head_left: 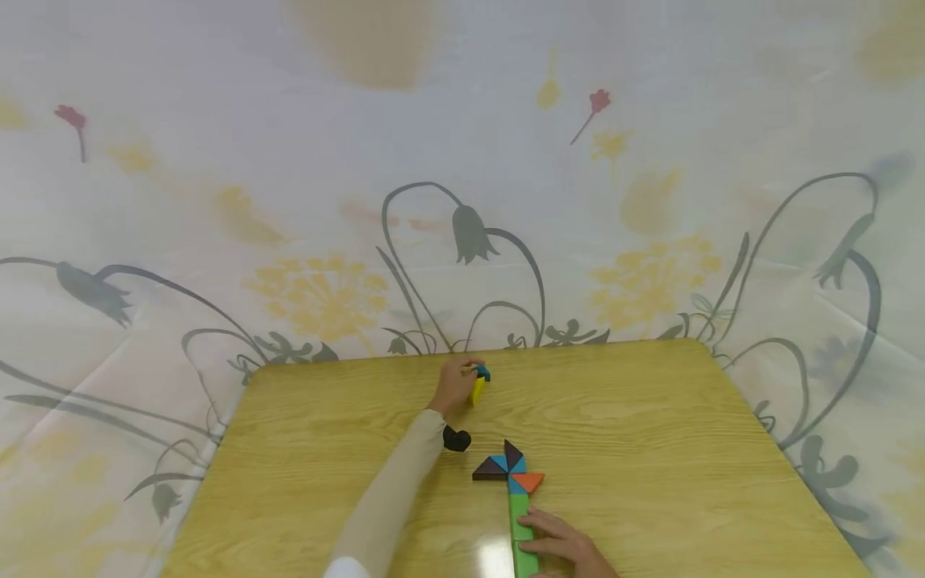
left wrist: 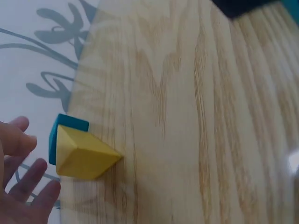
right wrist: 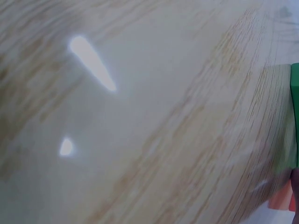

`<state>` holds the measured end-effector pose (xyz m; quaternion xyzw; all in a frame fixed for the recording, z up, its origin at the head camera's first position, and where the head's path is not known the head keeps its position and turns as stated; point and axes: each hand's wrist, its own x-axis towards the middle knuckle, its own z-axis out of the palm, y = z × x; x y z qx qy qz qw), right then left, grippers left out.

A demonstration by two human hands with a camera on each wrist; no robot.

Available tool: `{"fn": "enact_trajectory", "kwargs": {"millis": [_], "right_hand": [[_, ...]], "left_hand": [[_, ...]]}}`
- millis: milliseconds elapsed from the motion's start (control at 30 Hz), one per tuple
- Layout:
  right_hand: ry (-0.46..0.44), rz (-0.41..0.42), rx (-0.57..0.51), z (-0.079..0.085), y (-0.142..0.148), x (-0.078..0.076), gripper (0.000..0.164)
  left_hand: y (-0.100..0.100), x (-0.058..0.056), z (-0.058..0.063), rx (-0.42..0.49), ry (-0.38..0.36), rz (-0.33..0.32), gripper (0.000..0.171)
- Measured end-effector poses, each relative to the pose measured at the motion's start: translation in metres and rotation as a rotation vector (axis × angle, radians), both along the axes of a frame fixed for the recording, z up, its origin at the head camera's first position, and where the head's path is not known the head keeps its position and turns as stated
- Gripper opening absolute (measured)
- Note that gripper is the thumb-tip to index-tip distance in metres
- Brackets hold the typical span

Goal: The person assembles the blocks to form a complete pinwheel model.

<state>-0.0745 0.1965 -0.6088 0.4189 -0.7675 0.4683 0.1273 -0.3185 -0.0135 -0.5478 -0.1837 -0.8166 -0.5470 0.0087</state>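
Observation:
At the table's far side, my left hand [head_left: 454,384] reaches beside a blue block [head_left: 482,372] and a yellow triangular block [head_left: 478,391]. In the left wrist view, the loosely bent fingers [left wrist: 35,179] lie next to the yellow block [left wrist: 86,156] and the teal-blue one [left wrist: 72,122] behind it, seemingly apart from both. My right hand [head_left: 567,546] rests extended fingers against the side of a column of green blocks [head_left: 521,518]. Above that column, a pinwheel shape is laid from dark brown [head_left: 491,468], blue [head_left: 517,485] and orange [head_left: 529,482] triangular blocks.
All the blocks lie on a wood-grain table [head_left: 636,417]. A floral-patterned white sheet [head_left: 506,177] rises behind its far edge. Near the left cuff sits a dark rounded object [head_left: 457,438], its kind unclear. Light glares off the tabletop near the green blocks.

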Motion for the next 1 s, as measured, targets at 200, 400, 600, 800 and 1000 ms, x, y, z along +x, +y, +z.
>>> {"fn": "enact_trajectory", "kwargs": {"millis": [200,400,600,800,1000], "right_hand": [[0.052,0.007,-0.018,-0.002,-0.001,0.000,0.044],[0.035,0.018,-0.024,-0.001,0.000,0.000,0.045],[0.015,0.017,-0.016,0.001,0.000,0.001,0.044],[0.023,0.009,-0.015,0.002,-0.001,0.002,0.044],[0.014,0.015,-0.007,0.002,0.000,0.001,0.044]], "left_hand": [[-0.006,-0.008,-0.003,-0.138,0.010,-0.119,0.040],[-0.007,-0.012,-0.004,-0.234,0.033,-0.124,0.046],[-0.011,-0.013,-0.005,-0.217,0.073,-0.107,0.035],[-0.013,-0.013,-0.007,-0.143,0.005,-0.113,0.027],[-0.009,-0.012,-0.011,-0.141,-0.013,-0.080,0.031]]}}
